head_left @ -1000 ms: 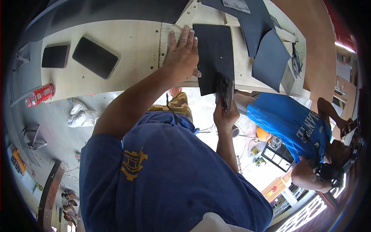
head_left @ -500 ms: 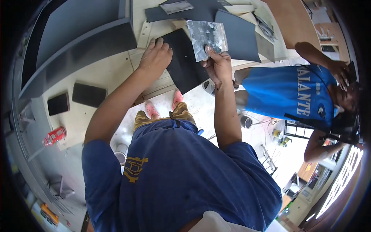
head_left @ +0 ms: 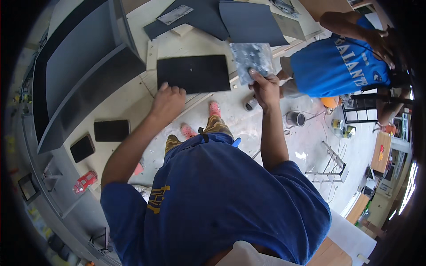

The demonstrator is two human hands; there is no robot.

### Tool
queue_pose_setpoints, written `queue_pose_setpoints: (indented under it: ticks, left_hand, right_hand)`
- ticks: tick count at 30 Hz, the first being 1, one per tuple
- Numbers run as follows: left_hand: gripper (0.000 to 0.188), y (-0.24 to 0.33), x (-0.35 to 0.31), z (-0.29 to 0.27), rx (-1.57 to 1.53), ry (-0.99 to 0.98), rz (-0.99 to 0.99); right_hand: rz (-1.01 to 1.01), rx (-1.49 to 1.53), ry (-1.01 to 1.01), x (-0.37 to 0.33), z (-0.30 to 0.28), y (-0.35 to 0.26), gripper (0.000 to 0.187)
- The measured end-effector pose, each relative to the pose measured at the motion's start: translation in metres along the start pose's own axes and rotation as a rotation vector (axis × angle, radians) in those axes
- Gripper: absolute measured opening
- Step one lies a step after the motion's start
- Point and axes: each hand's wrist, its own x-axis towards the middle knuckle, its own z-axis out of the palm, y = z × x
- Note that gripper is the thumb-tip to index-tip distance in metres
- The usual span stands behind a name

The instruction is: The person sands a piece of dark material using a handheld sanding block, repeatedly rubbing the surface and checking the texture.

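Note:
A black rectangular sheet (head_left: 194,74) lies flat with its long side across the near part of the workbench. My left hand (head_left: 168,104) has curled fingers at its near left corner, pinching or pressing that edge; the fingertips are partly hidden. To the right, my right hand (head_left: 267,90) holds a thin square metal plate (head_left: 256,58) by its lower edge, thumb on top. Grey and white smears cover the plate, which is raised near the sheet's right end.
Dark grey sheets (head_left: 253,21) and a small stained strip (head_left: 175,14) lie at the back. A large grey box-like panel (head_left: 88,84) stands left. Two dark phone-like slabs (head_left: 112,131) and a red bottle (head_left: 85,181) sit nearer. A person in blue (head_left: 333,66) stands right.
The black sheet has turned from slanted to crosswise. My left hand has gone from its upper left edge to its near left corner. The plate has shifted right and nearer me.

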Motion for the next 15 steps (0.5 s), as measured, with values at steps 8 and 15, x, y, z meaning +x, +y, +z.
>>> queue_pose_setpoints:
  ticks: [8,15]
  left_hand:
    - [0.008,0.059,0.034,-0.004,-0.206,0.072,-0.129]
    - [0.012,0.053,0.096,-0.018,-0.365,0.014,-0.172]
  right_hand:
    - [-0.193,-0.287,0.162,0.01,0.021,0.03,0.014]
    - [0.008,-0.92,0.146,0.09,0.054,0.07,0.044]
